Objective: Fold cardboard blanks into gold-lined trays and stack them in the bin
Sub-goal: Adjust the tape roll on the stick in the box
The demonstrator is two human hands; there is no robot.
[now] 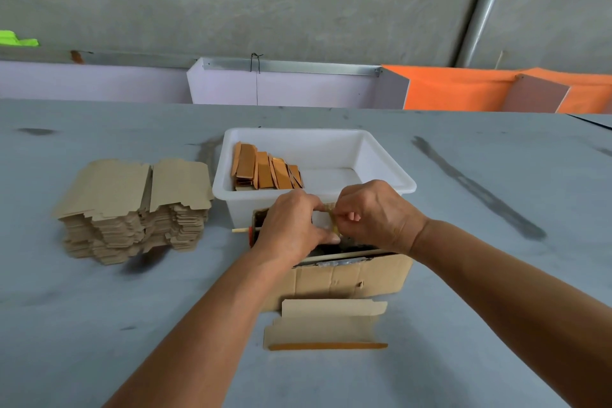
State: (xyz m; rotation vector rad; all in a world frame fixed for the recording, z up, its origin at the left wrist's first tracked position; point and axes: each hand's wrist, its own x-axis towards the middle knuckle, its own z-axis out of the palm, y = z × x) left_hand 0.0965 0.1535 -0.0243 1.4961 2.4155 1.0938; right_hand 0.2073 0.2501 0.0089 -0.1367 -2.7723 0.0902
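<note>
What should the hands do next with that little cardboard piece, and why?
Probably finish pressing the fold, then set it in the white bin. Both the left hand and right hand pinch the small cardboard piece just in front of the bin, where the folded gold trays already stand.

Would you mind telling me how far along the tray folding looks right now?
Done: a short row of gold-lined trays leans at the left of the white bin, which is mostly unfilled. In hand: both hands, left and right, pinch a small piece over a cardboard box. Left: a tall stack of blanks and one blank nearby.
</note>
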